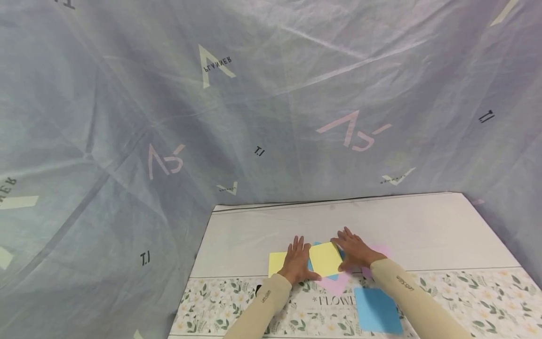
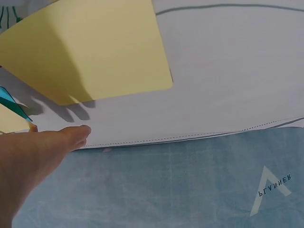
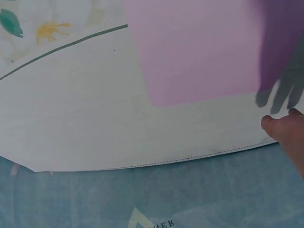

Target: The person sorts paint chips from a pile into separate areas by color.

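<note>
Between my two hands is a yellow paper square, above a blue square and a pink square that show partly around its edges. My left hand spreads along its left side, thumb near the lower corner and forefinger near the upper one. On the right side, my right hand touches the upper corner with a fingertip, its thumb by the lower corner. Another yellow square lies left of my left hand. Beneath my right wrist, a second pink square is partly covered.
A separate blue square lies nearer me, beside the right sleeve. The table cover is white at the back and flower-printed in front. A grey-blue printed cloth hangs behind. A small black thing shows by the left sleeve.
</note>
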`<control>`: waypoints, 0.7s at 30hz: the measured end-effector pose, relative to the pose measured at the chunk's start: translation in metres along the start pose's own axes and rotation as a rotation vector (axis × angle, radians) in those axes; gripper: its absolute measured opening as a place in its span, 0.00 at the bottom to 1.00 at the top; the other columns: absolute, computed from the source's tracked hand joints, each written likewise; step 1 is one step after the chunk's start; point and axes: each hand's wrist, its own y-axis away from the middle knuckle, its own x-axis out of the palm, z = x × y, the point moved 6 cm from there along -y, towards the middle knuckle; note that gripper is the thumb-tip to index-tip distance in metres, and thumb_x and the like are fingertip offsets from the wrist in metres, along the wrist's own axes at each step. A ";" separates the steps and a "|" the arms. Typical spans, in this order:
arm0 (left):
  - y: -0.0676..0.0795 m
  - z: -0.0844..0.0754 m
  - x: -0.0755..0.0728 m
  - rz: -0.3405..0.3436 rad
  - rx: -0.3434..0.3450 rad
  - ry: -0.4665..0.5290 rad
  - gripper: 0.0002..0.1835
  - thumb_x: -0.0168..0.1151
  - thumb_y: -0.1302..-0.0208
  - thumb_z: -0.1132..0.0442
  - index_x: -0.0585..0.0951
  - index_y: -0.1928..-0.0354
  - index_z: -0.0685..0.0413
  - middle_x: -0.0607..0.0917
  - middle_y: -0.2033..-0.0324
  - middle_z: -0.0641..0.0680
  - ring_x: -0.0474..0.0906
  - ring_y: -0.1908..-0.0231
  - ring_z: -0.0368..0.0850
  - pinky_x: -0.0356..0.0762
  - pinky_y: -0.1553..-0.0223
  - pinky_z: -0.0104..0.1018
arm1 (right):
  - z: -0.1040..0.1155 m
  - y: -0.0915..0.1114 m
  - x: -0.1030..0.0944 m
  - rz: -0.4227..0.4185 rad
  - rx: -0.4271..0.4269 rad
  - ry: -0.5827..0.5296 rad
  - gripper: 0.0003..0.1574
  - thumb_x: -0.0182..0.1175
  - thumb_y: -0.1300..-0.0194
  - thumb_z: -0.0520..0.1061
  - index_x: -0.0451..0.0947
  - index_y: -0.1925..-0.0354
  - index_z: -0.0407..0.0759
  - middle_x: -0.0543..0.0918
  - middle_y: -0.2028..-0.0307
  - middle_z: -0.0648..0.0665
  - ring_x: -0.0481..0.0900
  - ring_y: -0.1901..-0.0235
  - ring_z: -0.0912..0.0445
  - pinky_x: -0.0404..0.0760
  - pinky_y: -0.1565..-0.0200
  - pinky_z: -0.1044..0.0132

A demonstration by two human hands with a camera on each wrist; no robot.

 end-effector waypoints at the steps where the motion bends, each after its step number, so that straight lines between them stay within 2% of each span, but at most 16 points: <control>1: 0.000 0.000 0.000 0.006 -0.001 -0.003 0.59 0.76 0.60 0.31 0.65 0.28 0.51 0.56 0.23 0.61 0.45 0.22 0.57 0.52 0.24 0.52 | 0.000 0.001 0.000 0.005 -0.001 -0.005 0.59 0.81 0.55 0.50 0.65 0.31 0.33 0.57 0.29 0.21 0.44 0.28 0.24 0.51 0.33 0.26; 11: 0.000 0.005 0.000 -0.010 -0.015 0.005 0.58 0.77 0.61 0.31 0.67 0.29 0.51 0.55 0.23 0.62 0.44 0.22 0.58 0.54 0.25 0.52 | 0.009 0.000 -0.001 0.048 -0.029 -0.020 0.72 0.83 0.60 0.55 0.55 0.26 0.31 0.52 0.26 0.24 0.40 0.26 0.27 0.49 0.31 0.28; 15: 0.002 0.003 0.001 -0.010 -0.015 0.028 0.58 0.78 0.60 0.33 0.65 0.28 0.48 0.54 0.23 0.61 0.42 0.22 0.57 0.52 0.25 0.52 | 0.007 -0.001 0.001 0.059 -0.009 -0.019 0.74 0.83 0.61 0.57 0.55 0.26 0.32 0.52 0.26 0.24 0.40 0.26 0.27 0.48 0.31 0.28; 21: 0.002 0.001 0.003 -0.017 -0.018 0.008 0.58 0.77 0.60 0.32 0.64 0.27 0.47 0.54 0.23 0.60 0.41 0.22 0.56 0.52 0.24 0.51 | 0.003 -0.002 0.004 0.083 0.008 -0.040 0.73 0.82 0.60 0.58 0.55 0.27 0.30 0.51 0.26 0.23 0.38 0.26 0.27 0.47 0.30 0.29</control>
